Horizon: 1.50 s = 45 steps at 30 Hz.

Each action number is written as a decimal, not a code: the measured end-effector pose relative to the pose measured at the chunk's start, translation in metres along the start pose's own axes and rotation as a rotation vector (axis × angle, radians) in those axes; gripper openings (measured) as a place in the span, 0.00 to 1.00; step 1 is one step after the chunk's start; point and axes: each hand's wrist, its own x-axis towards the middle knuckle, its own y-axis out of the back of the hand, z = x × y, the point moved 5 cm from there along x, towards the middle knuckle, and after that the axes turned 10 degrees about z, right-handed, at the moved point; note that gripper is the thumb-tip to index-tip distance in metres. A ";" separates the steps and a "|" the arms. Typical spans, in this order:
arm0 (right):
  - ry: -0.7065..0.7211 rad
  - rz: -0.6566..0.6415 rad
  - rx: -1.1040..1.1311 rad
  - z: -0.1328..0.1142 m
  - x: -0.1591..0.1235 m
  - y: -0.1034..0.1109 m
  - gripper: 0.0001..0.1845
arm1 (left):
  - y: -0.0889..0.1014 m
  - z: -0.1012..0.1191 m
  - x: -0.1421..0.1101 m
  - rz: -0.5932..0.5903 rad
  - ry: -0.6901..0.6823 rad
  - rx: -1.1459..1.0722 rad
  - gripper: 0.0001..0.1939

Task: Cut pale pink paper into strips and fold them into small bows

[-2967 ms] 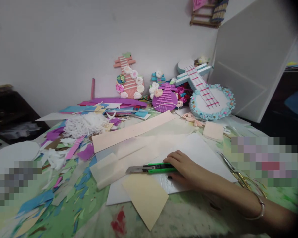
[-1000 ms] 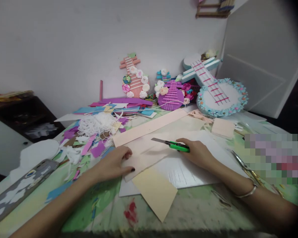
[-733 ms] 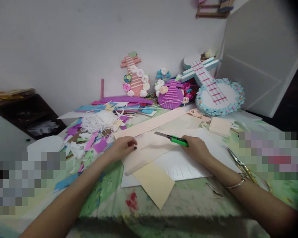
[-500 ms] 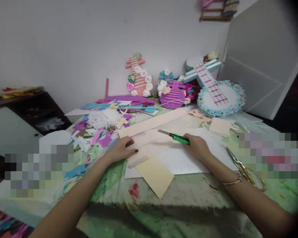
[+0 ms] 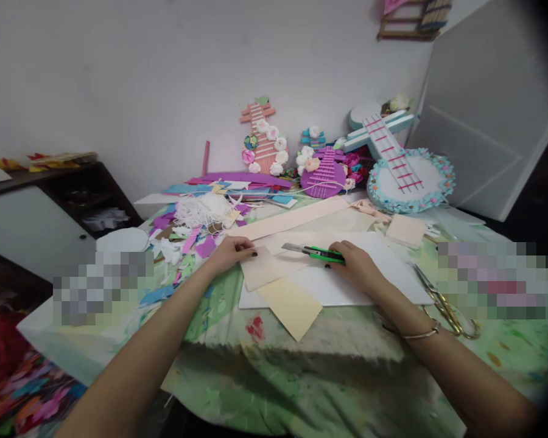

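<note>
My right hand (image 5: 357, 264) grips a green utility knife (image 5: 315, 252), its blade pointing left over a pale pink foam sheet (image 5: 267, 268). That sheet lies on a white board (image 5: 369, 286). My left hand (image 5: 232, 250) presses down on the pink sheet's left edge, fingers curled on it. A cream sheet (image 5: 290, 306) sticks out below toward me. A long pink foam strip (image 5: 296, 218) lies just behind my hands.
Gold scissors (image 5: 442, 304) lie right of the board. Foam scraps and white string (image 5: 203, 211) pile at the left. Foam guitar crafts (image 5: 322, 176) and a blue round one (image 5: 408, 179) stand against the wall. A white panel (image 5: 479, 115) leans at the right. The table's front edge (image 5: 256, 347) is close.
My head has pulled back, so more of the table's front edge shows. The knife has come lower and nearer the pink sheet. My left hand still holds the sheet's edge.
</note>
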 end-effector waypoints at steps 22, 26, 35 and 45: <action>0.013 -0.020 0.005 -0.019 0.021 -0.021 0.19 | -0.002 -0.008 0.001 0.092 -0.052 -0.213 0.16; 0.040 -0.049 0.039 -0.020 0.019 -0.021 0.19 | -0.005 -0.007 0.000 0.075 -0.045 -0.262 0.18; 0.065 0.001 0.086 -0.032 0.011 -0.025 0.22 | -0.003 -0.014 0.006 0.185 -0.039 -0.233 0.16; 0.116 0.090 0.068 -0.032 0.010 -0.026 0.25 | -0.001 -0.015 0.007 0.264 -0.067 -0.105 0.11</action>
